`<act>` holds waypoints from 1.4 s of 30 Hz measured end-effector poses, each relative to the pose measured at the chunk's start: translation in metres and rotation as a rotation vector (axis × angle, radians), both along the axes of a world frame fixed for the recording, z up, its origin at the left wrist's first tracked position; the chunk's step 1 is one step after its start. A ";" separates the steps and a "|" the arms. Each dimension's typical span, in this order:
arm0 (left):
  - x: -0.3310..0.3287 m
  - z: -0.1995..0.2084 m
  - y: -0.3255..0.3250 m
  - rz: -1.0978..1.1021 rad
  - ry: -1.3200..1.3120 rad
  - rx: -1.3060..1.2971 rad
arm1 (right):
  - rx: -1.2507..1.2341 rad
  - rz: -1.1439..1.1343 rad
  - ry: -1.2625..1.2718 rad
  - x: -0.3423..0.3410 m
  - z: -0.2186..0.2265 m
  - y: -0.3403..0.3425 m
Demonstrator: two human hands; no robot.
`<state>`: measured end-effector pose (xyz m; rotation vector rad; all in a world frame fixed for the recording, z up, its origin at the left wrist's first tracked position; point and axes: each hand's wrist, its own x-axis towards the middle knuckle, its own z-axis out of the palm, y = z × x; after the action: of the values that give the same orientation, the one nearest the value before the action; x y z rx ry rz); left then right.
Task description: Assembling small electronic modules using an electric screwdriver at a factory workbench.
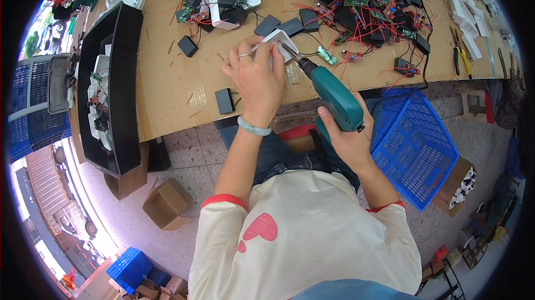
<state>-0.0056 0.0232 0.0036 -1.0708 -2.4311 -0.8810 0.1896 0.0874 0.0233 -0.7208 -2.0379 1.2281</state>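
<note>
My left hand (257,76) is closed on a white plastic housing (287,45) at the near part of the cardboard-covered table. Its fingertips are partly hidden behind the hand. In my right hand (352,133) is a green electric screwdriver (337,99), gripped by its handle. The tool's tip points up and left and meets the inside of the housing; whether it sits on a screw is too small to tell. A small green circuit board (327,55) lies right of the tool's tip. Several black boxes, one of them a black box (224,101) near the table edge, lie around my left hand.
Heaped circuit boards with red wires (368,10) cover the table's far side. White housings (465,16) are piled at the far right, near yellow-handled pliers (462,61). A long black bin (125,83) stands left; a blue crate (415,144) stands right, below table height.
</note>
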 end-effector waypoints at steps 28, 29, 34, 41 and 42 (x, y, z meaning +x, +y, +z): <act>0.002 0.002 0.000 0.004 0.039 -0.030 | -0.190 -0.043 -0.004 0.036 0.025 -0.010; 0.002 0.002 0.000 0.004 0.040 -0.030 | -0.293 -0.074 -0.003 0.039 0.026 -0.012; 0.004 0.002 0.000 0.001 0.138 -0.070 | -0.337 -0.100 -0.005 0.050 0.026 -0.013; 0.009 0.000 -0.007 0.008 0.147 -0.050 | -0.329 -0.100 0.012 0.052 0.025 -0.014; 0.010 0.001 -0.007 0.005 0.148 -0.019 | -0.330 -0.102 0.011 0.052 0.025 -0.014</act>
<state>0.0046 0.0166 0.0042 -1.0954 -2.3239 -0.7503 0.2417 0.0731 0.0480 -0.9552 -1.7841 1.5218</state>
